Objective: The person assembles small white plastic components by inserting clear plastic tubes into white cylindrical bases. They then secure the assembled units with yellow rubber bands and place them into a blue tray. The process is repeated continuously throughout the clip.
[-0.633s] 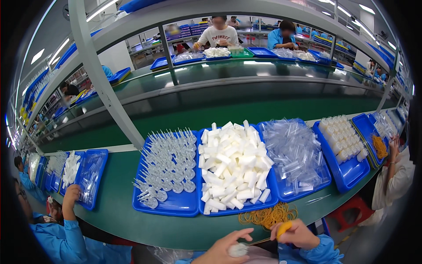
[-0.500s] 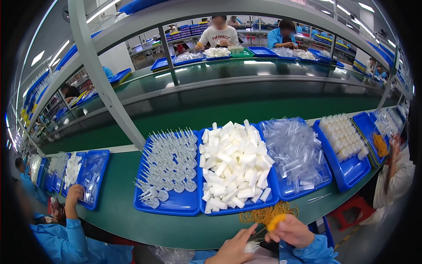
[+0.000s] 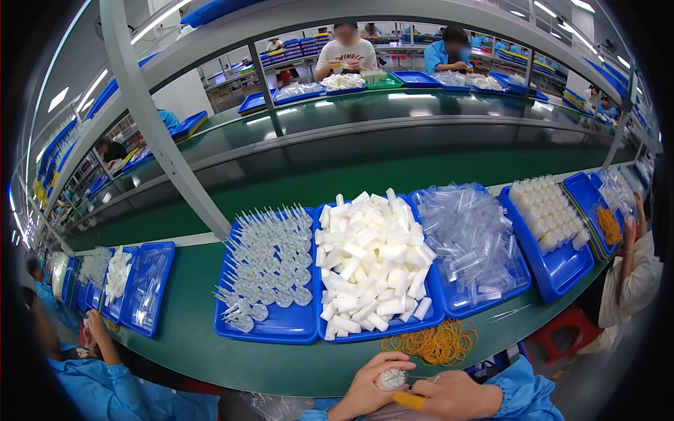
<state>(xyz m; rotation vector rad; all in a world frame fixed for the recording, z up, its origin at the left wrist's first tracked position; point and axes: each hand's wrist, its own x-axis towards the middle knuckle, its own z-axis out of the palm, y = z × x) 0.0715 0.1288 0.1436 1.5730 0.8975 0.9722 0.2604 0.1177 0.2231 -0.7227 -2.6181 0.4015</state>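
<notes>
Factory assembly line, green workbenches [image 3: 210,351], blue parts trays [image 3: 281,326], workers

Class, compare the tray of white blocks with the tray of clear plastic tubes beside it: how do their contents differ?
The white blocks are opaque; the clear tubes are see-through. The blocks pile into a high mound, while the tubes lie in a lower, looser heap. Both fill blue trays on the green table.

both hands [image 3: 421,393] cut off by bottom edge; white piece [image 3: 390,379] half hidden by left fingers [image 3: 365,382].

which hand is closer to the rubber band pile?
Right. The right hand sits just below the rubber band pile; the left hand is lower-left of it, farther off.
</notes>
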